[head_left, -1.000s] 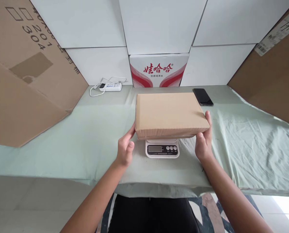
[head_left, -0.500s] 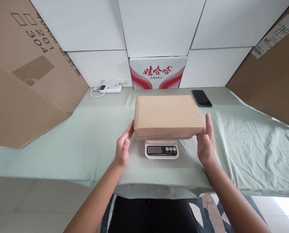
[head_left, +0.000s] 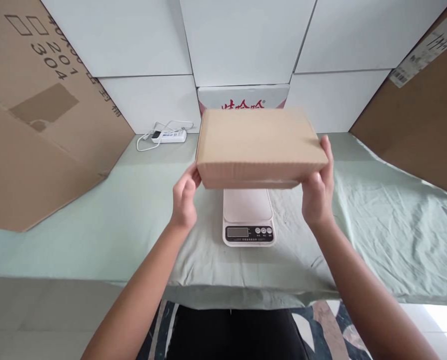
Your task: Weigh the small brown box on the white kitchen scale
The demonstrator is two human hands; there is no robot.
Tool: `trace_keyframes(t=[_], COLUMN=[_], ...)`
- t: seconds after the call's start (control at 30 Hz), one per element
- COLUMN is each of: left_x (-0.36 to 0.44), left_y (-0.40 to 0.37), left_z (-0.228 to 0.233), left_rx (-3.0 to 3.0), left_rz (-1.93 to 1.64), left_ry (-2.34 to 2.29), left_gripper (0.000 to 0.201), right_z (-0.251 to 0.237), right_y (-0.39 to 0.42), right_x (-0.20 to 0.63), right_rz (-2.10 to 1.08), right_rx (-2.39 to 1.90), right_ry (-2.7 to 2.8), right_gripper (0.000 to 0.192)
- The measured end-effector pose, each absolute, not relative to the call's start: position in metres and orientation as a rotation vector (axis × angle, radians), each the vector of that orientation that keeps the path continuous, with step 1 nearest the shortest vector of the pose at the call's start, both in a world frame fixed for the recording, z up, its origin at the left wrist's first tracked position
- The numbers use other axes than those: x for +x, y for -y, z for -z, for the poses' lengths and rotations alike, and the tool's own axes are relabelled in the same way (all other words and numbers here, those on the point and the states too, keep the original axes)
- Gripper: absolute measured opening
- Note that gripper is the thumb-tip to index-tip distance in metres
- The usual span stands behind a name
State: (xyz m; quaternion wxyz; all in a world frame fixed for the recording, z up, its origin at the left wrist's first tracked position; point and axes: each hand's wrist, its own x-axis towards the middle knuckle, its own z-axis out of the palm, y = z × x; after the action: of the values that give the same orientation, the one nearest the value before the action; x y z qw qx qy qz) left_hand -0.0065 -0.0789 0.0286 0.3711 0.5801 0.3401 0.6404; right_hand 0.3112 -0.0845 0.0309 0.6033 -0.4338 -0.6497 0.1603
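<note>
A closed brown cardboard box (head_left: pixel 259 137) is held up between both hands, above a white kitchen scale (head_left: pixel 248 207). My left hand (head_left: pixel 185 197) grips the box's left side, its fingers partly hidden behind the corner. On the right end, my right hand (head_left: pixel 318 187) holds the box with fingers along the side and underneath. The scale stands on the green cloth with its small display and buttons facing me. The box hides the back part of the scale's platform.
A white power strip (head_left: pixel 170 136) with a looped cable lies at the back left. Behind the raised box stands a white-and-red printed carton (head_left: pixel 242 94). Large cardboard sheets (head_left: pixel 51 150) flank the cloth-covered table (head_left: pixel 133 215) on both sides.
Both hands have lifted the box up off the scale, uncovering much of its platform. The phone at the back right is now hidden behind the box and hand.
</note>
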Motion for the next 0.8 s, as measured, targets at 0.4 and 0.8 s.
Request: trace_keyframes(t=[0.4, 0.8], left_x=[0.014, 0.015], left_y=[-0.01, -0.019], left_z=[0.025, 0.033], left_rx=[1.27, 1.225], left_rz=[-1.572, -1.519], left_ry=[-1.014, -1.05], left_gripper=[0.084, 0.077], right_z=[0.013, 0.028], right_y=[-0.009, -0.023], right_x=[0.293, 0.3], right_rz=[-0.523, -0.57], right_rx=[-1.034, -1.064], right_ry=[1.407, 1.4], right_gripper=[0.109, 0.109])
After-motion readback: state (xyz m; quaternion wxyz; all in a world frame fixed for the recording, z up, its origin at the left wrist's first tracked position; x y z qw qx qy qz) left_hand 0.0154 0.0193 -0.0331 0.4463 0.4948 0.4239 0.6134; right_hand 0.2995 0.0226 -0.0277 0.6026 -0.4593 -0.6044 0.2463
